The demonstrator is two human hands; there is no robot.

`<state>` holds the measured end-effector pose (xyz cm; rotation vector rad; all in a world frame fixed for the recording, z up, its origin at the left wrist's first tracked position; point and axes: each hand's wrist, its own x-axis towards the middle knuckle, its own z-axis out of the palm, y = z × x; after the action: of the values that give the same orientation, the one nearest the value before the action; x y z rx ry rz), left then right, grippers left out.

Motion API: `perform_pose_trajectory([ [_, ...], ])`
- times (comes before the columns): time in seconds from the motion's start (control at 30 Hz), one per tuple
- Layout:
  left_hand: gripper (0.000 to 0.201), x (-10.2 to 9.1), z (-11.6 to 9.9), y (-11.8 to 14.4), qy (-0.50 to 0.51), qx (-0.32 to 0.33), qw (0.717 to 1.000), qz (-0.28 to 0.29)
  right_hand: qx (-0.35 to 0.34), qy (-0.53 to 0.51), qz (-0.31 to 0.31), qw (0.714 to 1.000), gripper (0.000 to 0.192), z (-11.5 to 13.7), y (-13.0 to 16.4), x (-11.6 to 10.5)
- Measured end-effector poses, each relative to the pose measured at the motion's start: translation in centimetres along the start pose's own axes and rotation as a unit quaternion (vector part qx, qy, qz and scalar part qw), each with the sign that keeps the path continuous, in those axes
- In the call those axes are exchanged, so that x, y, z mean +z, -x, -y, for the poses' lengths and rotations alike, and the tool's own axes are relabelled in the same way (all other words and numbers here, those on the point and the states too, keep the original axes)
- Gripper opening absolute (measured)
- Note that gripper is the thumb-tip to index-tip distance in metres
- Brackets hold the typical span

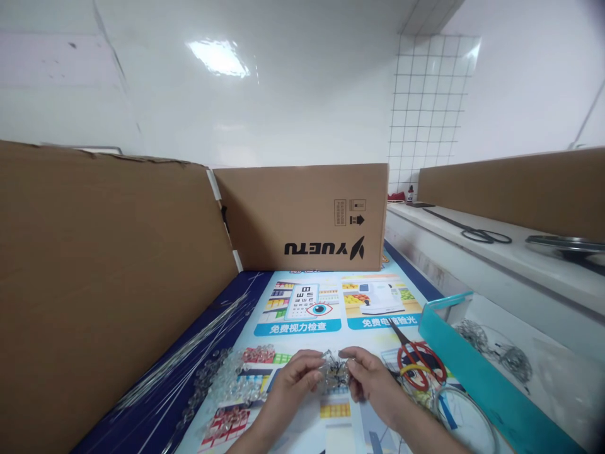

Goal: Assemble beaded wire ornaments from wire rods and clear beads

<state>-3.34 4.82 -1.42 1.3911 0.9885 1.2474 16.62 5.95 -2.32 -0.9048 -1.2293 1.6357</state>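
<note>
Hands met low over the surface [359, 287], and between them I saw a small cluster of clear beads and dark wire [336, 373]. My left hand [290, 378] had its fingers pressed together on the cluster's left side, and my right hand [371, 378] pinched its right side with fingertips close to the left grip. The cluster sat just above the printed poster that covered the surface. To the left of the left grip lay a scatter of clear beads [222, 381], and beyond those a bundle of thin wires [198, 343] ran along the foot of a cardboard wall [104, 284]. Just right of the right grip rested red-handled scissors [418, 366], near a coil of wire [466, 416]. Farther right stood a teal tray [467, 369] holding tangled wire pieces. Beyond both grips a cardboard box [302, 214] printed with upside-down lettering closed off the far end.
</note>
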Motion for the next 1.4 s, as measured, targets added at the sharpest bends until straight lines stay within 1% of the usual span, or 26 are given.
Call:
perform_pose_trajectory([
  [0.07, 0.017, 0.2, -0.4, 0.1, 0.004, -0.005, 1.0, -0.004, -0.003, -0.007, 0.0, 1.0, 0.033, 0.1, 0.1, 0.1],
  [0.17, 0.019, 0.6, -1.0, 0.2, 0.012, -0.02, 1.0, -0.019, -0.004, -0.052, -0.013, 0.999, 0.032, 0.5, 0.4, 0.5],
  [0.23, 0.02, 0.9, -1.3, 0.5, 0.016, -0.036, 0.998, -0.043, -0.007, -0.08, -0.026, 0.996, 0.031, 0.7, 0.6, 0.8],
  [0.33, 0.021, 1.2, -1.4, 0.9, 0.017, -0.062, 0.994, -0.084, -0.015, -0.095, -0.046, 0.994, 0.029, 0.8, 0.8, 1.0],
  [0.4, 0.022, 1.2, -1.4, 1.1, 0.019, -0.074, 0.992, -0.099, -0.018, -0.103, -0.062, 0.993, 0.03, 0.7, 0.8, 1.0],
  [0.6, 0.027, 1.0, -1.4, 1.2, 0.018, -0.093, 0.991, -0.098, -0.021, -0.121, -0.104, 0.987, 0.034, 0.5, 1.1, 1.5],
  [0.8, 0.028, 0.8, -0.6, 0.6, -0.003, -0.099, 0.991, -0.089, -0.028, -0.139, -0.133, 0.981, 0.036, 0.5, 1.4, 2.0],
  [0.97, 0.024, 1.0, 0.0, 0.4, -0.025, -0.105, 0.991, -0.078, -0.026, -0.14, -0.134, 0.981, 0.036, 0.4, 1.3, 1.9],
  [1.13, 0.018, 1.3, 0.4, 0.4, -0.043, -0.112, 0.989, -0.09, -0.018, -0.126, -0.113, 0.985, 0.034, 0.3, 1.2, 1.7],
  [1.4, 0.01, 0.7, 0.5, 0.3, -0.053, -0.087, 0.99, -0.094, -0.027, -0.111, -0.078, 0.99, 0.032, 0.4, 1.3, 1.7],
])
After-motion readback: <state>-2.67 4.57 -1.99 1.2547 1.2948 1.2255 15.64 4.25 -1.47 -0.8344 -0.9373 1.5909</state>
